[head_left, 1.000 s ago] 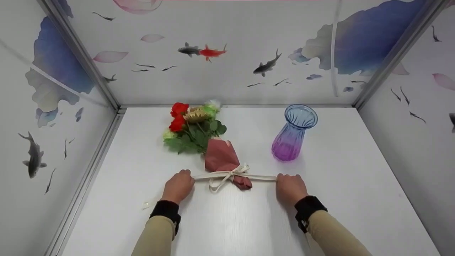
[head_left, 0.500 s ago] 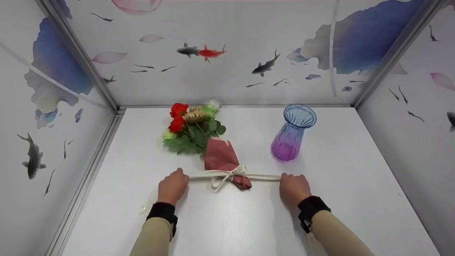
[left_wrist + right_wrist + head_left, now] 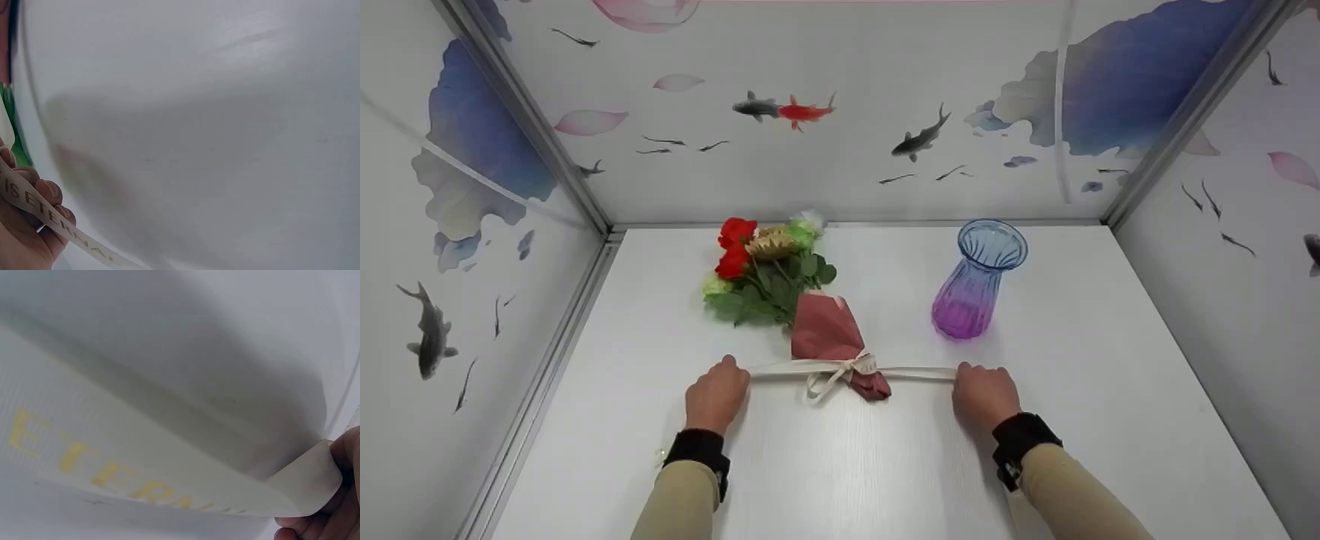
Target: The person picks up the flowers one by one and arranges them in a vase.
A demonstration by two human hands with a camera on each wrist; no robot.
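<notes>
On the table (image 3: 840, 465) we find the bouquet (image 3: 772, 274) left of centre, its blooms toward the back wall (image 3: 840, 172) and its wrapper (image 3: 826, 330) on the near side. The ribbon (image 3: 853, 366), tied around the wrapper toward its near end, stretches sideways between the left hand (image 3: 718, 395) and the right hand (image 3: 986, 394). We see the vase (image 3: 971, 292) right of the bouquet, behind the right hand, before the back wall.
</notes>
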